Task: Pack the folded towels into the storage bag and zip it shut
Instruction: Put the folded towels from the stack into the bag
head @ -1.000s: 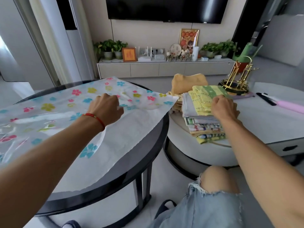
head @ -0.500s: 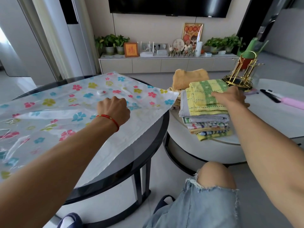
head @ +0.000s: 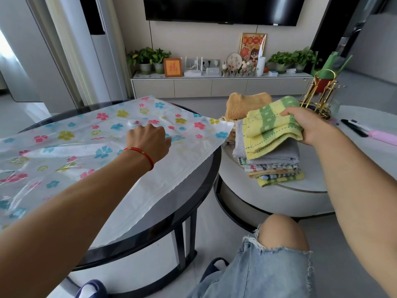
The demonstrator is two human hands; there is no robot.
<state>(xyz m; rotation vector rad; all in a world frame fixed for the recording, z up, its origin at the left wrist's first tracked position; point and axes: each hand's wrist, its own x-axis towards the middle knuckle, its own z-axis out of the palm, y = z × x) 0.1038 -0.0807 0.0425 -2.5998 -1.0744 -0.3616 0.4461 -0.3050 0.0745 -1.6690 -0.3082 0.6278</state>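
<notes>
The folded yellow towel with green patterned bands (head: 271, 127) sat in the right hand (head: 309, 127), thumb on top and fingers curled beneath its right edge, lifted and tilted just above the stack of folded towels (head: 271, 166). That stack, a grey towel on top and striped and yellow ones below, rested on the round white low table (head: 300, 203) at about two o'clock from the person's bare knee (head: 281, 231). Behind the stack, at twelve o'clock from it, lay a folded orange-brown towel (head: 247, 104).

At nine o'clock from the stack, the clear plastic storage bag printed with pink, blue and yellow flowers (head: 86, 147) lay flat across the round dark glass-topped table (head: 193, 203), its white ribbed opening edge facing the towels and one corner nearly reaching them. The left hand (head: 148, 140), a red cord bracelet (head: 140, 154) at its wrist, rested on the bag with fingers curled under; whether it pinched the plastic could not be told.

At three o'clock from the stack stood a gold wire rack (head: 322, 93), with a black pen (head: 352, 127) and a pink object (head: 384, 136) on the white table beyond. Further off, at twelve o'clock, a long pale cabinet (head: 214, 87) carried potted plants (head: 150, 59) and a framed picture (head: 252, 47) below a dark wall-mounted screen (head: 221, 9).
</notes>
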